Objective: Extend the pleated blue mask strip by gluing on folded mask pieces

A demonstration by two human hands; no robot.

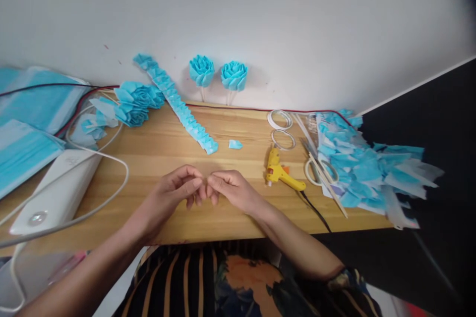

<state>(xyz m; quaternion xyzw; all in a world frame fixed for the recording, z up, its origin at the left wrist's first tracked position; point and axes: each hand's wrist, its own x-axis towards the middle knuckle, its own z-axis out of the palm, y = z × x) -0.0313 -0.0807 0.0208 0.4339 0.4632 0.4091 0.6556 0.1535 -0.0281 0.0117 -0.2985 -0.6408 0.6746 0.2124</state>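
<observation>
My left hand [185,186] and my right hand [227,186] meet above the front part of the wooden table, fingertips almost touching. Both are closed in a pinch, thumb against fingers. Whatever they hold, if anything, is too small or hidden to make out. Just beyond them lies a small folded blue piece [235,144]. A long pleated blue strip [178,104] slants from the wall down toward my left hand. To the right of my right hand rests a yellow glue gun [278,171].
Two blue fabric roses [202,70] stand on stems by the wall. More blue flowers [136,101], blue sheets [33,109] and a white power strip [55,193] with cables are left. Tape rolls [284,139], scissors [314,171] and a blue scrap pile [357,163] lie right.
</observation>
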